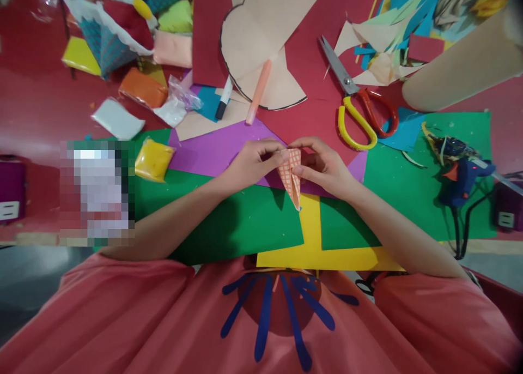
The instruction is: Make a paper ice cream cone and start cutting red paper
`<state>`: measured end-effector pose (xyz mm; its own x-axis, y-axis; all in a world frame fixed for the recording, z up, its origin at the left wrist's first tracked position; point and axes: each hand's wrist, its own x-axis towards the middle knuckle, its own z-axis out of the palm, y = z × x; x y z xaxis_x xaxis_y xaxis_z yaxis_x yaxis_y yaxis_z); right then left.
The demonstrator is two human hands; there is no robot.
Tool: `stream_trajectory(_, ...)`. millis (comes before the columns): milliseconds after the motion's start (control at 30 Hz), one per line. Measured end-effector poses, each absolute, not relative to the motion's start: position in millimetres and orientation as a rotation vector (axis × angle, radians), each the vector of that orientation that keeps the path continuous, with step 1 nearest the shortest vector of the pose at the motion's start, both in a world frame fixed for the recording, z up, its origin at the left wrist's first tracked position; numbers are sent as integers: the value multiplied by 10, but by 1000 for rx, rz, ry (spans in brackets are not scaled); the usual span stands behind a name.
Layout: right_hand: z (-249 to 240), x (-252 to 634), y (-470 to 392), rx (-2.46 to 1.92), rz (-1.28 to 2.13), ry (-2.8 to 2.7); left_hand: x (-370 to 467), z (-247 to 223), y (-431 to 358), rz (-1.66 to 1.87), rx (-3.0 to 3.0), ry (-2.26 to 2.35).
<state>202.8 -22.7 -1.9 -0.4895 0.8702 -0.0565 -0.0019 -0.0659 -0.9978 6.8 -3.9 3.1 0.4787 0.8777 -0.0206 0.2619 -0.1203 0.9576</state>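
Observation:
Between my two hands is a small paper cone (pixel 291 175) with an orange grid pattern, its point turned down toward me. My left hand (pixel 261 158) pinches the cone's upper left edge between thumb and fingers. On the other side, my right hand (pixel 322 167) grips the right edge, thumb on the front and fingers curled behind the paper. A seam or gap shows along the cone's lower front. Beyond my hands lie an orange marker (pixel 259 93), a black-and-white marker (pixel 224 99) and a cream paper cutout (pixel 261 30) with a black outline.
Scissors (pixel 355 98) with yellow and red handles lie ahead to the right. A blue glue gun (pixel 466 178) rests at the far right, near a cardboard tube (pixel 461 58). Clay packets (pixel 153 158) and a larger blue cone (pixel 106 41) sit left. Coloured sheets (pixel 229 216) cover the table.

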Motion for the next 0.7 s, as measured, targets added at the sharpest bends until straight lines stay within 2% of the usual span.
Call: stream_trajectory(700,-7,2024,-244,-930,1618,-1508,62,-13,-44,754,1677,994)
